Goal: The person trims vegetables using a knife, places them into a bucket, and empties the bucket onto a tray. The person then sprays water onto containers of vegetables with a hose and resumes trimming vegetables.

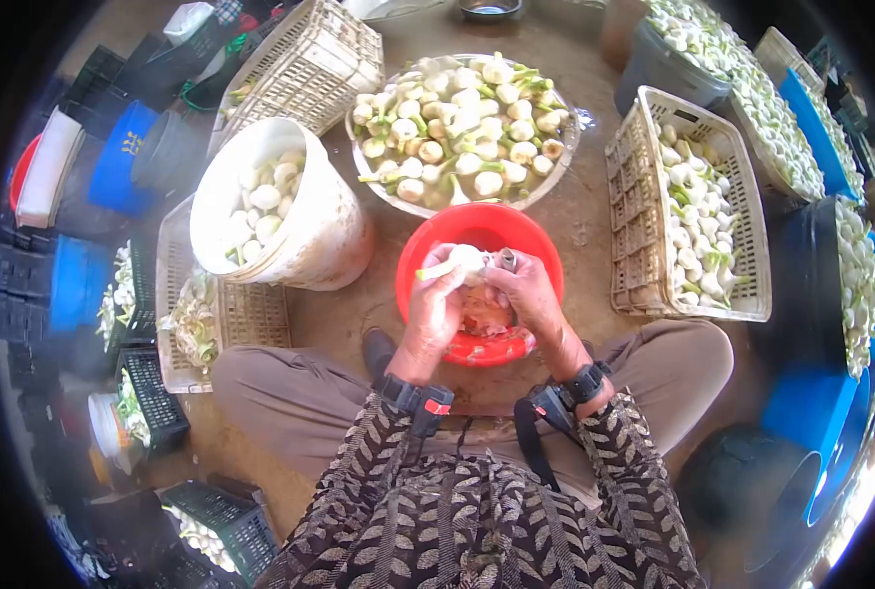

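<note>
My left hand (435, 311) is closed around a white garlic bulb (467, 258) with a short pale stem, held over a red basin (415, 236). Close against the bulb, my right hand (526, 292) grips a small grey metal tool (505, 259), perhaps a short blade; most of it is hidden by the fingers. Inside the red basin lies brownish-orange matter, partly covered by my hands. Just beyond it, a wide metal basin (565, 167) holds water and many garlic bulbs.
On the left, a white bucket (329, 231) contains peeled bulbs, beside a crate (170, 250) with trimmings. A tilted crate (325, 69) stands behind it. To the right, a beige crate (637, 240) is filled with bulbs, and large tubs (801, 285) line the edge.
</note>
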Tool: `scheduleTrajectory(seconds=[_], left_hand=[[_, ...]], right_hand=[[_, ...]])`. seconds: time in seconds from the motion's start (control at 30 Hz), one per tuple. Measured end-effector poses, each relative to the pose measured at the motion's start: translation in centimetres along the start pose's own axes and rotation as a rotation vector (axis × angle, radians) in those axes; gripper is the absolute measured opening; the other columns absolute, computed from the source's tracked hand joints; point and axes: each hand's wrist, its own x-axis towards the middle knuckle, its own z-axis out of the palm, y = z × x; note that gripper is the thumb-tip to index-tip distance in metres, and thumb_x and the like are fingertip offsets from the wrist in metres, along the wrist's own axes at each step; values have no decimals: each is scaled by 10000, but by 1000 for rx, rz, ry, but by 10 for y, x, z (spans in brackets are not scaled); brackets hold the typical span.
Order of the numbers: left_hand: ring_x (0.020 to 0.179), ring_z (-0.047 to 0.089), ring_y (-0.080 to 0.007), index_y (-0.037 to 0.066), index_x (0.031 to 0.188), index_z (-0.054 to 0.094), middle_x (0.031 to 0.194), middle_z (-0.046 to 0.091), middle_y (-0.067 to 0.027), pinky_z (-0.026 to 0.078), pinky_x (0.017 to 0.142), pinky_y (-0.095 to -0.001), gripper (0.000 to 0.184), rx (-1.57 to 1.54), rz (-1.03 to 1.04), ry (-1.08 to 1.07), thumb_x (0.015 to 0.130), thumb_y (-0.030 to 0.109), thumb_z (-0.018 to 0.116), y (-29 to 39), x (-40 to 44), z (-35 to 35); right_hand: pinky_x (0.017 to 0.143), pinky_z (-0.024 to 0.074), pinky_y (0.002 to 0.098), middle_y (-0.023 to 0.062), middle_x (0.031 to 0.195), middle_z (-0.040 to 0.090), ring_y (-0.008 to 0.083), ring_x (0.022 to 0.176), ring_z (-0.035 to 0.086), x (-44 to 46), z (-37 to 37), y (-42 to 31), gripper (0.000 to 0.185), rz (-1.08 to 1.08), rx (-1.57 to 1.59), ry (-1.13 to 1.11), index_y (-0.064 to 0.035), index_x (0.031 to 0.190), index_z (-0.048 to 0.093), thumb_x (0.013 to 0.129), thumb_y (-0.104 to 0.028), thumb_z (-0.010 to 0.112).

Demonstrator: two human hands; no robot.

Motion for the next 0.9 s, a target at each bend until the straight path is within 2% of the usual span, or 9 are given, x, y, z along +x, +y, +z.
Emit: scheduleTrajectory(seconds=[0.27, 0.33, 0.5, 0.53, 0.6, 0.67, 0.77, 0.87, 0.9], left_hand=[[993, 581, -305, 6, 1195, 474, 1070, 581, -167, 495, 860, -409, 385, -287, -166, -44, 917, 272, 489, 19, 22, -15], [899, 611, -289, -67, 1133, 480, 985, 595, -162, 531, 793, -369, 389, -56, -224, 59, 920, 258, 485, 0, 56, -8], [709, 611, -170, -35, 1093, 545, 796, 623, -92, 501, 652, -318, 393, 430, -188, -432, 846, 265, 605, -19, 91, 135], [711, 603, -148, -36, 1083, 561, 778, 622, -85, 487, 638, -298, 393, 736, -153, -601, 822, 250, 629, -10, 104, 131], [790, 615, -182, 16, 1072, 589, 856, 637, -73, 479, 717, -270, 278, 906, -160, -396, 825, 144, 578, 9, 133, 84], [802, 628, -237, 44, 1004, 628, 861, 645, -139, 486, 721, -319, 232, 1411, 99, -149, 791, 78, 541, 21, 169, 0], [910, 603, -308, 65, 1017, 611, 964, 605, -177, 472, 780, -405, 271, 1989, -15, -208, 772, 39, 499, 38, 194, -86], [982, 554, -364, 76, 1041, 583, 1077, 539, -163, 458, 808, -426, 272, 2267, -168, -311, 785, 57, 494, 46, 206, -104], [967, 540, -388, 82, 1064, 565, 1095, 515, -172, 455, 804, -429, 297, 2309, -176, -394, 773, 66, 511, 45, 213, -117]], right_hand=[[441, 472, 286, 81, 629, 601, 126, 514, 579, 11, -15, 93, 167, 58, -531, -47, 17, 754, 580, 852, -117, 569], [652, 492, 398, 180, 800, 620, 301, 644, 604, 10, -14, 90, 168, -32, -1079, -103, -37, 913, 620, 805, -153, 563], [907, 419, 362, 177, 1106, 599, 263, 1065, 555, 2, -25, 94, 369, -66, -518, -164, -15, 1152, 540, 821, -172, 590], [905, 424, 345, 171, 1089, 609, 252, 1054, 564, 1, -26, 90, 340, -108, -638, -219, -13, 1147, 551, 840, -159, 568], [903, 429, 329, 165, 1073, 620, 240, 1043, 574, -4, -20, 73, 314, -163, -750, -280, -12, 1142, 562, 858, -146, 545], [652, 478, 329, 76, 774, 625, 173, 713, 598, -5, -12, 58, 220, 85, -620, -275, -38, 1025, 628, 868, -185, 580], [551, 456, 303, 89, 634, 571, 147, 563, 549, -5, -8, 75, 206, 20, -635, -286, -11, 978, 626, 878, -180, 561], [805, 463, 363, 212, 944, 616, 362, 893, 597, 0, -3, 48, 221, 242, -721, -301, -9, 1030, 604, 863, -129, 520], [552, 456, 338, 157, 640, 557, 217, 558, 572, 2, -10, 67, 196, 53, -745, -259, -24, 990, 614, 890, -170, 530]])
